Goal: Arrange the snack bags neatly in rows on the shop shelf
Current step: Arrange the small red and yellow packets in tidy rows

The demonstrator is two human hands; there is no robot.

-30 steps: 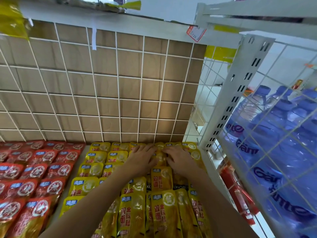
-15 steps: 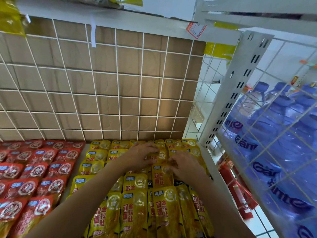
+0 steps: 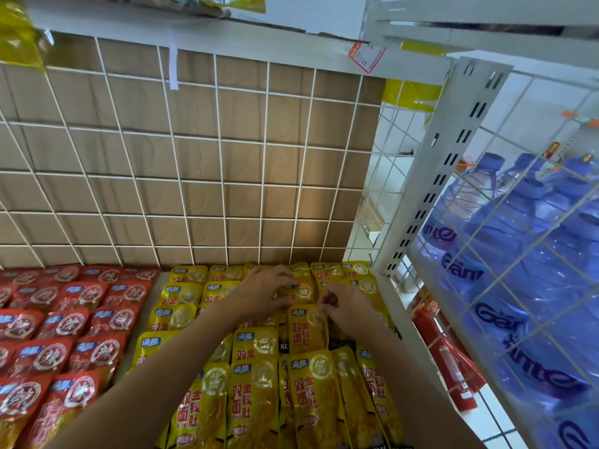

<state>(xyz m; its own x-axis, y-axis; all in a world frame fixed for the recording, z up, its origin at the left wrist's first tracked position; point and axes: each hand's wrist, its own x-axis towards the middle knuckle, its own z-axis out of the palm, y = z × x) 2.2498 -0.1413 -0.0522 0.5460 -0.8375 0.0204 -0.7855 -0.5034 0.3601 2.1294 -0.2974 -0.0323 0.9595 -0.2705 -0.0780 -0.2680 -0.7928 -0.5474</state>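
At the foot of a white wire grid [image 3: 220, 157] backed with brown cardboard, a person's two bare hands are set among yellow plastic snack bags [image 3: 252, 400] laid in overlapping rows on the white metal shop shelf [image 3: 390, 290]. The right hand [image 3: 348, 307], a few rows out from the grid's base, has its fingers [image 3: 325, 299] curled, thumb and forefinger pinching the top edge of a yellow bag with red characters [image 3: 306, 332] that lies flat in the middle of the yellow block. The left hand [image 3: 262, 293] lies palm down closer to the grid. Its fingers [image 3: 285, 278] reach across a yellow bag in the second row from the grid; whether they grip that bag or only press on it cannot be told. The hands are near each other but apart.

Towards the grid's left end, red plastic snack bags [image 3: 64, 322] also lie in rows running out from its base, with a narrow strip of bare shelf between the two colours. At the grid's right edge stands a white slotted metal upright [image 3: 453, 157]. Beyond it, behind a wire side panel, are shrink-wrapped clear water bottles with blue caps [image 3: 518, 238]. Above the grid's upper right corner, a red-and-white price tag [image 3: 368, 56] hangs from the shelf edge overhead.
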